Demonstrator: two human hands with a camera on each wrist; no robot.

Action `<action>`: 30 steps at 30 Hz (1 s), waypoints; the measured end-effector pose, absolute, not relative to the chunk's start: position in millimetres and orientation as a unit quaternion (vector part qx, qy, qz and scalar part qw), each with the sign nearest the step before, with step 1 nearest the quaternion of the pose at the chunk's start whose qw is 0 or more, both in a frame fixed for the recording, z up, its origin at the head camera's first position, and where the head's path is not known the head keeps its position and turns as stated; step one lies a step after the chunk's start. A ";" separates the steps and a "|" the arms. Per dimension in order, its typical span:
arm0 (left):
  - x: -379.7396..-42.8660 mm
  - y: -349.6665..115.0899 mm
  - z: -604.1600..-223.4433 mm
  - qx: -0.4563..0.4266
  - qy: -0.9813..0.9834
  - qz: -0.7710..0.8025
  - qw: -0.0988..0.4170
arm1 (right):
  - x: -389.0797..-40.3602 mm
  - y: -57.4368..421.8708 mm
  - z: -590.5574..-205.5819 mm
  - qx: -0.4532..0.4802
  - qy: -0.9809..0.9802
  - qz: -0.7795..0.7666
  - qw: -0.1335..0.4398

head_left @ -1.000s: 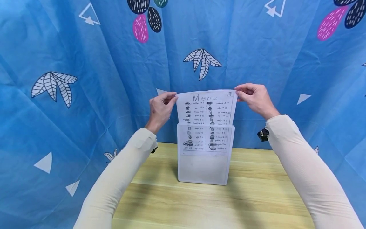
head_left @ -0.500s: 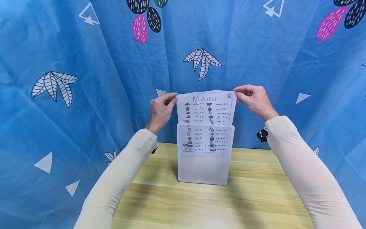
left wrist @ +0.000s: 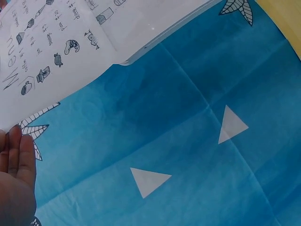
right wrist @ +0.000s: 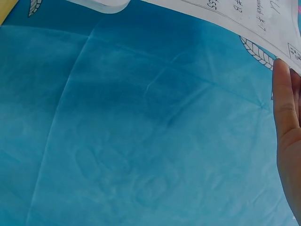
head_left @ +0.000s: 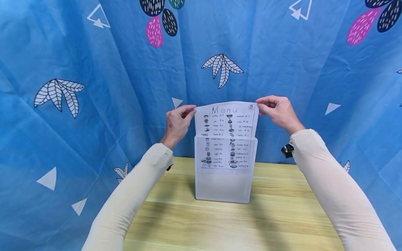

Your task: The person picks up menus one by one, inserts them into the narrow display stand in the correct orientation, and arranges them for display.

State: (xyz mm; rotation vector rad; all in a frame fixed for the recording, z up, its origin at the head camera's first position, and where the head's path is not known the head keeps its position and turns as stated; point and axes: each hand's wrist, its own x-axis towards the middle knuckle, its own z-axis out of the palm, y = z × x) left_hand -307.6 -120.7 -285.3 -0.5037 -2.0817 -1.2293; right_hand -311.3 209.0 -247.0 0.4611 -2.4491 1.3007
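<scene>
A white paper menu with small drawings and handwritten prices stands upright, its lower part inside a clear, flat sleeve-like holder. The upper part of the sheet sticks out above the holder's top edge. My left hand pinches the menu's top left corner between thumb and fingers. At the top right corner, my right hand pinches the paper in the same way. Both wrist views show fingertips at the paper's corners, with the menu partly cut off by the frame.
The holder stands on a light wood table. Behind and beside it hangs a blue patterned curtain. A dark wrist device sits at my right cuff.
Both hands have come down slightly, and the menu has slid a little lower into the holder. The holder has stayed where it was.
</scene>
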 end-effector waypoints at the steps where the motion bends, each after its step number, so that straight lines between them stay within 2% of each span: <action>1: -307.7 -120.8 -285.8 -0.193 -0.796 -0.469 0.331 | -311.4 208.9 -247.4 0.162 -0.859 0.457 0.164; 30: -316.9 -124.7 -301.9 -0.205 -0.782 -0.473 0.350 | -312.9 207.9 -260.7 0.156 -0.863 0.453 0.161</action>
